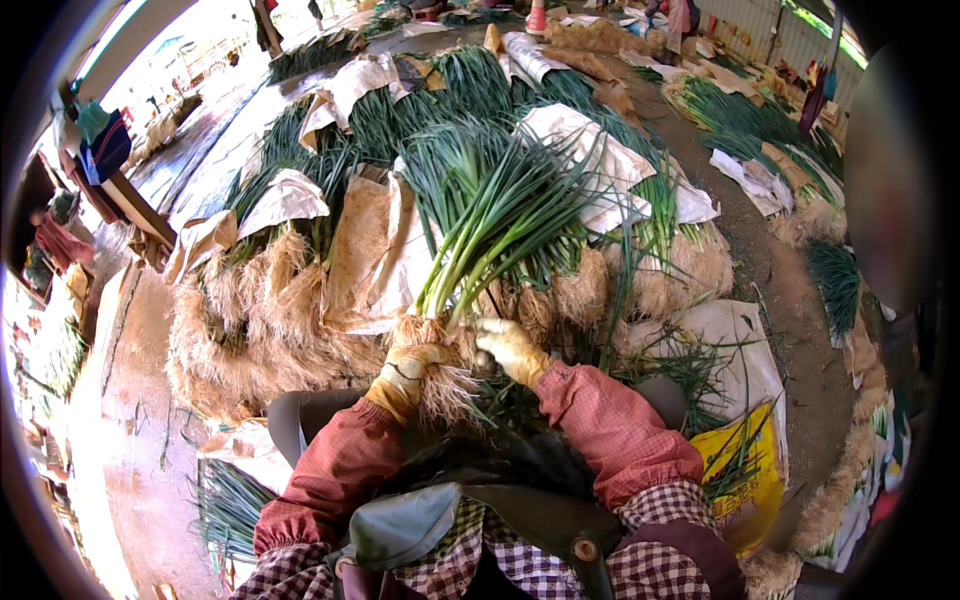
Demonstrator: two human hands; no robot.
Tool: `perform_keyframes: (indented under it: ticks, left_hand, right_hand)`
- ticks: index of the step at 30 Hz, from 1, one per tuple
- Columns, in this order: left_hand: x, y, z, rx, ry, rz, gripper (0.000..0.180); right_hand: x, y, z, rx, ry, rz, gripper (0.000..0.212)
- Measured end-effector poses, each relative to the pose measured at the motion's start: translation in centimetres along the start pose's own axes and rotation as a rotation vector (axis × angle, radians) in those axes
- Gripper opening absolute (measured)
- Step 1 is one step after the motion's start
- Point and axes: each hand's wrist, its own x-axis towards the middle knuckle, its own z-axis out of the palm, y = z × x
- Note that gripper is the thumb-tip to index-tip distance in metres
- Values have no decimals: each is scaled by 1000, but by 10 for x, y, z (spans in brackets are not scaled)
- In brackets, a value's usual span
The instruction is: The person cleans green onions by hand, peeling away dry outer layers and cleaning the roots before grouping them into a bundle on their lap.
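Note:
In front of me, a bunch of green onions lies with its leaves fanned away and its pale roots toward me. My left hand, in a worn pale-yellow work glove, is wrapped round the bunch at its root end. Just right of the white stem bases is my right hand, gloved the same way. Its fingers are curled in and pressed together beside the roots; what they pinch, if anything, is too small to make out. More bundles of green onions lie behind, partly under pale sheets.
A row of root ends runs along the pile's near side. Loose leaves lie on a pale sheet at right, near a yellow printed sack. Green leaves lie at lower left. Farther off are an orange cone and more bundles.

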Motion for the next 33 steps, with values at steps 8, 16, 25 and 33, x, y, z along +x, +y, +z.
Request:
perform_keyframes:
  ticks: [8, 16, 25, 33]
  left_hand:
    - [27, -1, -58, 677, 45, 406, 37]
    - [-10, -40, -51, 1304, -462, 578, 43]
    - [13, 20, 3, 622, -378, -325, 55]
    - [-2, -3, -10, 922, -359, -188, 27]
  right_hand:
    - [-53, 23, -26, -2000, -48, 396, 38]
    - [18, -17, 14, 821, -12, -148, 40]
    - [21, -10, 33, 862, 203, -93, 23]
    - [19, -38, -13, 1031, 138, -112, 31]
